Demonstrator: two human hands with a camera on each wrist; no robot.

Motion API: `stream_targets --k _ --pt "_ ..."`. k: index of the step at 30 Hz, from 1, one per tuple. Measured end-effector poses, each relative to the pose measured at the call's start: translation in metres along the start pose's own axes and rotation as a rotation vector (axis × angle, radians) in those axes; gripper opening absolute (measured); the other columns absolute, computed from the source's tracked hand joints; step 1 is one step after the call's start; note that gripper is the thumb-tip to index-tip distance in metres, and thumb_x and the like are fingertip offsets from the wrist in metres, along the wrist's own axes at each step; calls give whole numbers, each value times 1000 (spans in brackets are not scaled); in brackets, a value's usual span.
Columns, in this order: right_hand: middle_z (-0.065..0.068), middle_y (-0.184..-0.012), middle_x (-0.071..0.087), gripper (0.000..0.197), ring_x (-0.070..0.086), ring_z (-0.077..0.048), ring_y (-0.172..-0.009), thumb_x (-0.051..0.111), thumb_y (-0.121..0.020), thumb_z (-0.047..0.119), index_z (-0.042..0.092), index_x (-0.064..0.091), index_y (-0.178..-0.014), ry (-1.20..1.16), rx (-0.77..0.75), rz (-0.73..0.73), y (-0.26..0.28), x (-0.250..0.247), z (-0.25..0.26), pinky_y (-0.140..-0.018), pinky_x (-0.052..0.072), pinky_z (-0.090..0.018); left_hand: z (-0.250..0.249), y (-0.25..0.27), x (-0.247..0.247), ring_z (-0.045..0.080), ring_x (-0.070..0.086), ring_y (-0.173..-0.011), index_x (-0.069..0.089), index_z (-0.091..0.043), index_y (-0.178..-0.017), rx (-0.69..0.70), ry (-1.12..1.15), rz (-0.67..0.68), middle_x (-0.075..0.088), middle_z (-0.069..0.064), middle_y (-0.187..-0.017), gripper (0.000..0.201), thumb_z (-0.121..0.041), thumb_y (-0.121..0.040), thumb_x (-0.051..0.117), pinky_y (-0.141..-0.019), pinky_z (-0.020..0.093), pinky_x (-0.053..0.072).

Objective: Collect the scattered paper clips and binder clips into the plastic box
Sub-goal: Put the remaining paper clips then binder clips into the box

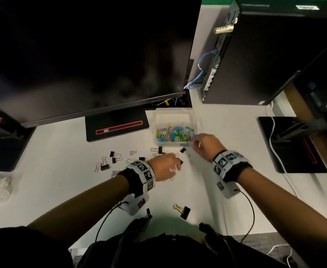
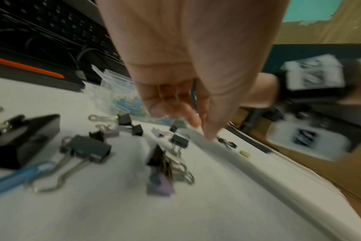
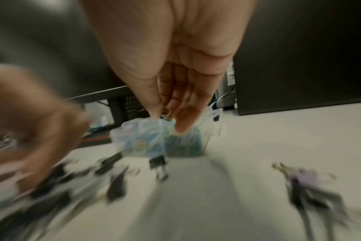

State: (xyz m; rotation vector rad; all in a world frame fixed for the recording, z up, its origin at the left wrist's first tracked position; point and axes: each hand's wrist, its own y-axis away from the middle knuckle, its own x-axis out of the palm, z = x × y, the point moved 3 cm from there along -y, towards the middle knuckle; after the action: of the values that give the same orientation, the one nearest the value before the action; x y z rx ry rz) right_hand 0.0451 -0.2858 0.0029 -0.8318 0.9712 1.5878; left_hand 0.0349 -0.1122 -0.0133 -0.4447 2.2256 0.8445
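Observation:
The clear plastic box (image 1: 159, 115) stands on the white desk, holding a heap of coloured paper clips (image 1: 175, 133). My right hand (image 1: 205, 145) hovers at the box's front right corner; its fingertips (image 3: 183, 120) pinch a small clip's metal loop (image 3: 166, 114) just above the box (image 3: 138, 138). My left hand (image 1: 165, 167) hangs over scattered binder clips (image 1: 108, 161), fingers (image 2: 188, 114) loosely curled, nothing seen in them. A black clip (image 2: 89, 150) and a purple one (image 2: 160, 187) lie below it. A black clip with gold handles (image 1: 183, 209) lies nearer me.
A dark monitor (image 1: 81, 55) on a black stand base (image 1: 116, 124) fills the back left. A black computer tower (image 1: 265, 55) stands at the back right, and another black base (image 1: 292, 144) with a white cable lies right. A blue pen (image 2: 17, 177) lies left of the clips.

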Motion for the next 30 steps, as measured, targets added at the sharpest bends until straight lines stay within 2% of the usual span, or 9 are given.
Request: stream_targets --k 3,6,10,14,17,20,23,27,30 --pt "-6 -91 65 11 51 -14 -75 57 -87 17 9 63 -92 -38 95 -83 -28 -13 -8 -69 38 -22 -8 9 24 19 54 -93 60 -14 -108 27 -65 227 59 7 -108 22 -16 -86 59 -86 32 46" --pt "-9 -99 68 16 56 -18 -83 61 -85 21 11 66 -96 -48 179 -31 -42 -6 -15 -72 39 -22 -11 10 42 22 54 -96 60 -13 -107 22 -89 281 57 8 -107 28 -22 -82 67 -82 30 43" --pt "-13 -109 62 26 57 -28 -99 57 -88 23 13 65 -111 -17 161 3 -33 2 -13 -81 41 -27 -14 9 52 13 45 -85 61 -15 -103 50 -55 275 48 -1 -95 34 -29 -75 74 -79 30 42" --pt "-6 -98 55 24 52 -15 -76 64 -82 18 14 62 -105 -104 85 -42 4 9 -2 -72 41 -26 -20 9 58 12 43 -84 61 -14 -102 94 -91 296 45 -4 -94 33 -28 -75 74 -74 27 39" --pt "2 -89 53 20 41 -1 -62 67 -77 21 16 60 -96 -83 27 132 41 24 0 -66 32 -21 -22 9 61 17 49 -86 63 -11 -98 109 -133 290 50 2 -95 26 -26 -78 71 -72 27 37" --pt "6 -86 54 21 47 -8 -69 69 -76 35 22 59 -89 -30 -9 305 71 41 -4 -65 34 -21 -22 8 63 24 56 -97 65 -9 -94 104 -143 270 58 7 -106 22 -25 -81 69 -72 29 39" --pt "8 -85 53 33 48 -9 -72 71 -71 47 24 57 -89 -34 -9 415 91 56 -9 -60 33 -17 -21 7 64 24 56 -98 65 -9 -93 86 -149 225 58 7 -107 20 -27 -82 67 -72 30 40" --pt "13 -82 46 52 46 -10 -73 75 -60 54 25 54 -99 -41 -10 463 102 72 -8 -65 36 -23 -18 7 64 23 56 -97 64 -11 -93 45 -138 153 56 5 -106 19 -28 -84 64 -72 30 40" --pt "18 -78 38 49 44 -10 -74 75 -62 47 25 54 -100 -52 -18 452 101 78 -3 -66 36 -24 -17 7 65 24 56 -95 63 -11 -92 49 -121 109 55 5 -104 15 -22 -84 59 -75 32 43"
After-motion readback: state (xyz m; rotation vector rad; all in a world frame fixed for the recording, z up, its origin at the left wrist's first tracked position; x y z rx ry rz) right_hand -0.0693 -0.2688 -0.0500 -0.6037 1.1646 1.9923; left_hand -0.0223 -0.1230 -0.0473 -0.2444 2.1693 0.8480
